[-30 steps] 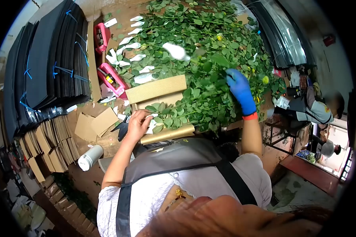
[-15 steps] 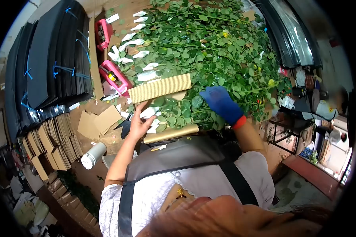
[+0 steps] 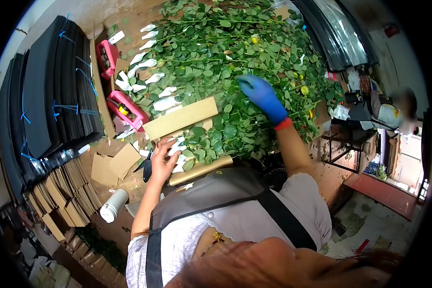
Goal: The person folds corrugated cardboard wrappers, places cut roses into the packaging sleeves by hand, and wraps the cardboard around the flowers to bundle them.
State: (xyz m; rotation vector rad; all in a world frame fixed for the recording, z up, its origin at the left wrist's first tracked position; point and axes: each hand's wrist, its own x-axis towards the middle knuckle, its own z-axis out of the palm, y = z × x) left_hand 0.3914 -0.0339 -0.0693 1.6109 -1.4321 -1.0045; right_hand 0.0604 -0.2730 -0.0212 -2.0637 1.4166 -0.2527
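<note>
Leafy green stems (image 3: 225, 129) lie in front of me, their white, bud-shaped wrapped ends pointing left. My left hand (image 3: 163, 158) is bare, its thumb and fingers curled around a white wrapped end (image 3: 176, 145) on the nearest bundle. A strip of corrugated cardboard (image 3: 181, 118) lies across the stems just beyond that hand. My right hand (image 3: 265, 97), in a blue glove with a red cuff, is over the large leafy pile (image 3: 201, 57). Its fingers look bent together. Leaves and the glove hide whatever is between them.
Two pink holders (image 3: 128, 109) stand along a cardboard edge at left, beside tied stacks of black sheets (image 3: 53, 91). Loose cardboard pieces (image 3: 115, 165), a black-handled tool (image 3: 145, 167) and a white bottle (image 3: 114, 205) are nearer. A gold roll (image 3: 201, 169) lies at the front edge.
My right hand has reached farther away over the leafy pile. The left fingers have curled in closer around the white end. The whole view has shifted slightly.
</note>
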